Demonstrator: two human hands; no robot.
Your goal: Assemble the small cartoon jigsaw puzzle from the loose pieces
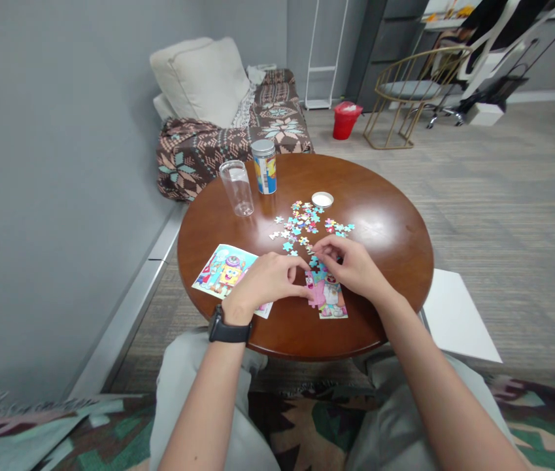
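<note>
A partly assembled jigsaw puzzle (332, 305) lies near the front of the round wooden table, showing pink and cartoon figures. My left hand (271, 280), with a black watch on its wrist, has thumb and forefinger spread at the puzzle's left edge. Fingers of my right hand (350, 263) are pinched over the puzzle's upper side; a small puzzle piece (310, 250) appears at their tips, partly hidden. Beyond both hands, loose puzzle pieces (297, 222) lie scattered. Under my left forearm, a printed cartoon picture sheet (216, 267) is partly covered.
Toward the back of the table (389, 229) stand a clear plastic cup (238, 190) and a printed can (265, 171) with a silver lid. A round metal lid (323, 199) lies near the pieces. Behind are a covered sofa (277, 118), a red bin (345, 122) and a gold-framed chair (409, 90).
</note>
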